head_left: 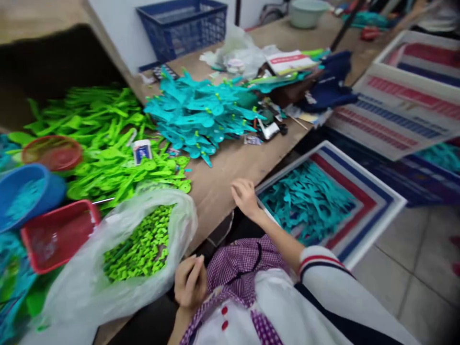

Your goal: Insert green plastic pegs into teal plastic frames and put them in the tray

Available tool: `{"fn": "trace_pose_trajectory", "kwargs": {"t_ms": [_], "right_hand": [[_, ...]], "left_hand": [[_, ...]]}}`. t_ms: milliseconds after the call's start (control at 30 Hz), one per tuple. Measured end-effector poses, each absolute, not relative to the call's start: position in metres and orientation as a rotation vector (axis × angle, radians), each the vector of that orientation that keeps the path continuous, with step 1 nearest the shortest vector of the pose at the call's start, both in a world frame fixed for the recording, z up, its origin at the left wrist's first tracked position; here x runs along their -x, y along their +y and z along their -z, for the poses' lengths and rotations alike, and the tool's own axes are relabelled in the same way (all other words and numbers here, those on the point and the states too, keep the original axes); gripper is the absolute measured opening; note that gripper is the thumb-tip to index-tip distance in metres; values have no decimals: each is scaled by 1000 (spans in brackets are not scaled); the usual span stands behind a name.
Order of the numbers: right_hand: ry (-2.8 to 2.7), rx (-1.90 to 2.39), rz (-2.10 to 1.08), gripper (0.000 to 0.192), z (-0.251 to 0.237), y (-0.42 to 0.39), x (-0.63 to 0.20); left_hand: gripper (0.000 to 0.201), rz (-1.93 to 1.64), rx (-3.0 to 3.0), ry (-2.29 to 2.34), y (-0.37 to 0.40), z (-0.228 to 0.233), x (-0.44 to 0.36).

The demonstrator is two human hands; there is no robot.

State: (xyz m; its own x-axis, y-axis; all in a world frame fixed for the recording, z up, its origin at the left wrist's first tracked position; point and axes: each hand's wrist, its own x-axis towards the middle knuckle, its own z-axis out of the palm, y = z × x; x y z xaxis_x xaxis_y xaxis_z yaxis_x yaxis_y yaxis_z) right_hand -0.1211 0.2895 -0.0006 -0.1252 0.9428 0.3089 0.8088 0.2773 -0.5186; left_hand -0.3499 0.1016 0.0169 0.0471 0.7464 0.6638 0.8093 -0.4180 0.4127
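Resting both hands at the near edge of a surface crowded with plastic parts.

Nearest, the left hand (190, 282) sits curled and close to the body, fingers loosely folded with nothing visible in them, just beside a clear plastic bag (86, 282) whose lower end is cut off by the frame; small lime-green pieces (140, 249) show through its open mouth. The right hand (246, 196) reaches out with fingers loosely bent at the wooden surface (223, 177) edge, holding nothing, next to a striped box (373, 211) of teal parts (305, 199) standing on the floor. Left, a red tray (57, 235), a blue bowl (25, 191) and a red bowl (52, 152) are blurred. Farther off lie a green pile (104, 139) and a teal pile (197, 112); beyond, a blue basket (183, 24), with smeared, unreadable clutter to its right.
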Motion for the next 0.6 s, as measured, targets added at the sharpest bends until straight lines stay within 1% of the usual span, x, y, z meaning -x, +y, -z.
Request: {"fn": "trace_pose_trajectory", "kwargs": {"t_ms": [67, 100, 167, 200, 233, 300, 400, 433, 500, 600], "right_hand": [[-1667, 1766, -464, 27, 45, 204, 70], [-1509, 1861, -505, 27, 65, 168, 44], [-1277, 2047, -528, 28, 97, 112, -7], [-1197, 2129, -521, 30, 109, 91, -30], [-1137, 2197, -513, 32, 119, 74, -51], [-1045, 2292, -503, 39, 138, 50, -81], [-1031, 2483, -614, 61, 168, 28, -99], [-1057, 2561, -692, 66, 178, 24, -100], [-1133, 2689, -832, 69, 199, 17, -95], [-1201, 2820, -830, 72, 226, 14, -85]], "left_hand": [[61, 1301, 2502, -1510, 127, -12, 327], [54, 1241, 2625, -1453, 142, -9, 315], [38, 1059, 2783, -1422, 176, -2, 290], [35, 937, 2845, -1447, 192, 2, 278], [35, 806, 2884, -1501, 206, 7, 267], [42, 532, 2888, -1612, 228, 15, 250], [55, 232, 2781, -1693, 241, 20, 237], [56, 179, 2746, -1699, 242, 20, 234], [57, 120, 2706, -1692, 241, 20, 233], [57, 81, 2688, -1670, 240, 20, 233]]}}
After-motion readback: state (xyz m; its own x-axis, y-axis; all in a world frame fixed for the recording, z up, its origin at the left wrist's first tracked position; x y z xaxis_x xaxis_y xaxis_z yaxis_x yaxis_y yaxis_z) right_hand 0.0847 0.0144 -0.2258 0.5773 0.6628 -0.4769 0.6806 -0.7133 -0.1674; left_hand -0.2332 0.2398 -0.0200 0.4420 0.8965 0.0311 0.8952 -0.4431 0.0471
